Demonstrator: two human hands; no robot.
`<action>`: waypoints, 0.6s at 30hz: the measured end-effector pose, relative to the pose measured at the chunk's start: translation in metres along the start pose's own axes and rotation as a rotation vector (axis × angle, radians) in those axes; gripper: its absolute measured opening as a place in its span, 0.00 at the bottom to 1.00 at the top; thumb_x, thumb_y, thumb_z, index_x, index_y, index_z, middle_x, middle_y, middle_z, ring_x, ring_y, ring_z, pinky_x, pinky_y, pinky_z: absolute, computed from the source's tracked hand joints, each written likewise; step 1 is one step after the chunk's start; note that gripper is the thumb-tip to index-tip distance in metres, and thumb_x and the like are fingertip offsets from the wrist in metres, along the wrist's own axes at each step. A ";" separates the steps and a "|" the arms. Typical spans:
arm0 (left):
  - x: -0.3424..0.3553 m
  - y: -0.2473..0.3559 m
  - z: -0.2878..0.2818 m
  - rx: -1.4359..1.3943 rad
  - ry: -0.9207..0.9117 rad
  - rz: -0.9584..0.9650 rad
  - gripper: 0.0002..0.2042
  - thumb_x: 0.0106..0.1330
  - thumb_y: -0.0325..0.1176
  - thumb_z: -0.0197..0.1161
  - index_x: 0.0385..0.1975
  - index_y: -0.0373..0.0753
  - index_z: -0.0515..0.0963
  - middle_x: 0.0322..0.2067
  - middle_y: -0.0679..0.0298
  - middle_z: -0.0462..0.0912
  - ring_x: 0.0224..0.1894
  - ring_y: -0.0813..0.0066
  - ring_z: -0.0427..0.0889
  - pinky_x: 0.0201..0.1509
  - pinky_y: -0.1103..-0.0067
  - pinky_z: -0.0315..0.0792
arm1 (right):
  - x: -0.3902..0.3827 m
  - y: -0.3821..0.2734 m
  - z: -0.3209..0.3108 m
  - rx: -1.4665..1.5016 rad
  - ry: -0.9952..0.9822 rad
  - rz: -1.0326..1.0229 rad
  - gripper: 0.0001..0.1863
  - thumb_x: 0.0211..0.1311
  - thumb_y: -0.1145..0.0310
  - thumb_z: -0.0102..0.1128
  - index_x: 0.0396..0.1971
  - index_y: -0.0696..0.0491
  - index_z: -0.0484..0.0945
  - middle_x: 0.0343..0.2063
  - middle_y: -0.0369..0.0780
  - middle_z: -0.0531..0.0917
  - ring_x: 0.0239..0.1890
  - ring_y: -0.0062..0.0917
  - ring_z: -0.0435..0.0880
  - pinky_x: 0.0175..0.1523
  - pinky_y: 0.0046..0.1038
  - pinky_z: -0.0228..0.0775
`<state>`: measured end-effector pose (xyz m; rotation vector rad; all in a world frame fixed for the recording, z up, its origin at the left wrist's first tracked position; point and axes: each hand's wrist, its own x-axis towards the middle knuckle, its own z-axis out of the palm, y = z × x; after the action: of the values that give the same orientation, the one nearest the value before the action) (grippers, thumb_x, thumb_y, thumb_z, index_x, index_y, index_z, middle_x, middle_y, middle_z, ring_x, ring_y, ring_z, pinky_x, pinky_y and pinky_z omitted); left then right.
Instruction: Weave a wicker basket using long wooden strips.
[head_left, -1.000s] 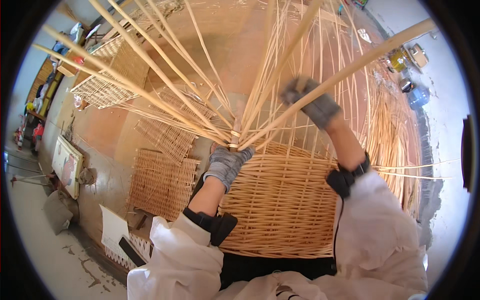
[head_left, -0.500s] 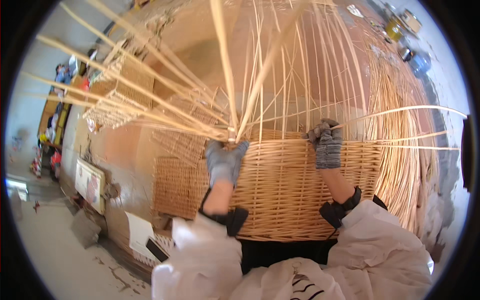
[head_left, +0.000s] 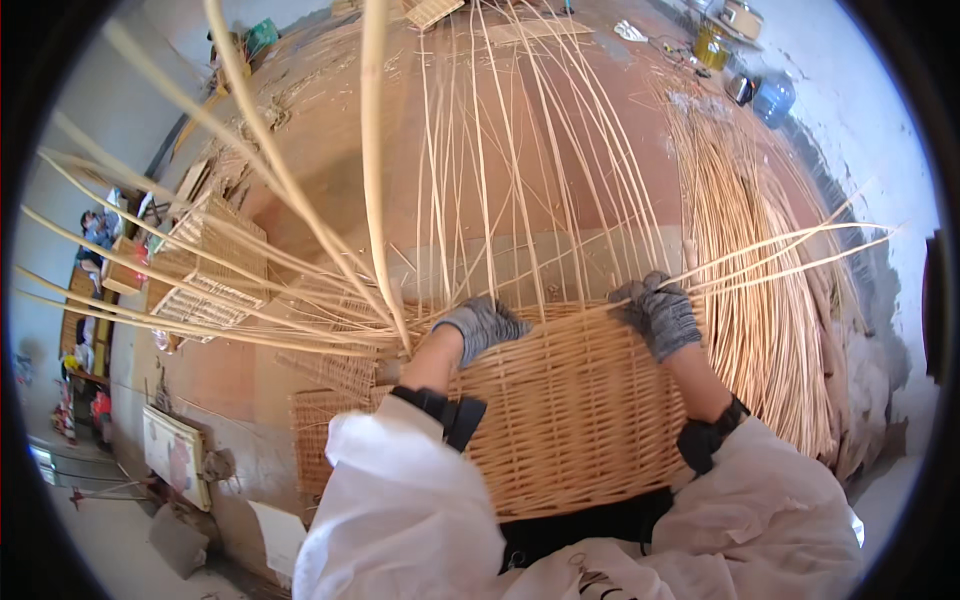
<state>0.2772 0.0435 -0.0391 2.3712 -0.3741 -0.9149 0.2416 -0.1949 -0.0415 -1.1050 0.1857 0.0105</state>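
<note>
My left hand (head_left: 478, 326), in a grey knit glove, grips the upper edge of a woven wicker panel (head_left: 560, 420) held in front of me. My right hand (head_left: 660, 315), gloved the same, has its fingers wrapped over that edge further right. Long thin stakes (head_left: 490, 180) rise from the edge, and loose rods (head_left: 800, 245) stick out to the right. A fan of thicker pale rods (head_left: 370, 200) meets just left of my left hand.
A bundle of willow rods (head_left: 760, 320) lies at right. More woven pieces (head_left: 215, 265) sit on the left. A person (head_left: 95, 235) is by a wooden bench at far left. A water jug (head_left: 772, 100) and yellow container (head_left: 710, 45) stand by the back wall.
My left hand has left the joint of thick rods and moved right along the panel's edge. My right hand has come down from among the upper rods onto that edge. The view has shifted.
</note>
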 end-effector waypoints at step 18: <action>0.013 0.011 0.012 0.450 0.017 -0.125 0.21 0.59 0.49 0.42 0.39 0.39 0.72 0.41 0.57 0.73 0.43 0.60 0.72 0.45 0.74 0.66 | -0.043 0.004 0.033 -0.885 -0.375 0.179 0.18 0.55 0.63 0.42 0.37 0.62 0.69 0.30 0.42 0.77 0.28 0.33 0.78 0.31 0.30 0.71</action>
<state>0.2775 0.0246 -0.0468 2.8378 -0.4690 -0.9433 0.2032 -0.1597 -0.0242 -1.9351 -0.0761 0.4964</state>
